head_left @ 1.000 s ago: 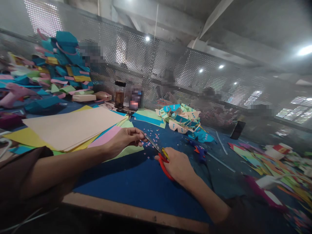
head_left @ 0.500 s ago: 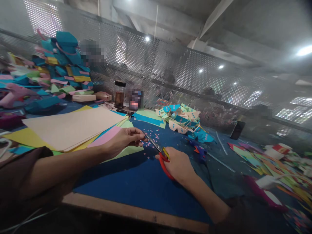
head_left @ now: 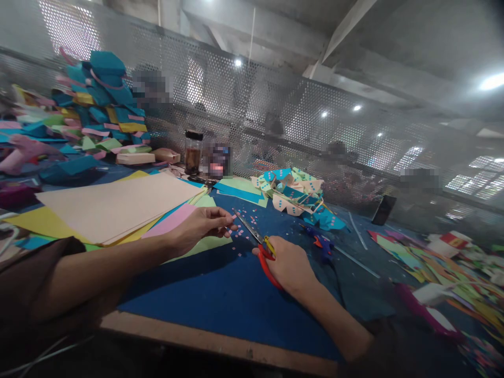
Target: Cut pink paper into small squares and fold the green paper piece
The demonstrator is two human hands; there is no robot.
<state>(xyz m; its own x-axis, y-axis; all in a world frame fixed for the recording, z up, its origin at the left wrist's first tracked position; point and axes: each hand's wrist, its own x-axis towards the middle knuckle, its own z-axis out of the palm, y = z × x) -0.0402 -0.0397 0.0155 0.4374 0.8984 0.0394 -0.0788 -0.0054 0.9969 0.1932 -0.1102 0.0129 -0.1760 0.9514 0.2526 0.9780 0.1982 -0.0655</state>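
My right hand (head_left: 289,265) grips a pair of scissors (head_left: 250,229) with red and yellow handles, its blades pointing up and left toward my other hand. My left hand (head_left: 208,223) is closed in a pinch, and a small pink paper strip (head_left: 234,216) pokes out of its fingertips, just left of the blade tips. Tiny pink and blue paper bits (head_left: 247,218) are scattered on the blue tabletop (head_left: 205,299) around and behind the blades. Beneath my left forearm lie pink and light green paper sheets (head_left: 212,243).
A stack of cream and yellow sheets (head_left: 118,205) lies left. Folded paper pieces with dots (head_left: 295,191) are heaped at the back. A blue glue gun (head_left: 325,247) and a glue stick (head_left: 356,262) lie right. A lidded jar (head_left: 193,152) stands by the perforated screen (head_left: 236,110).
The scissors have drawn slightly away from my left fingertips, and the pink strip now shows between them. My left hand has barely moved.
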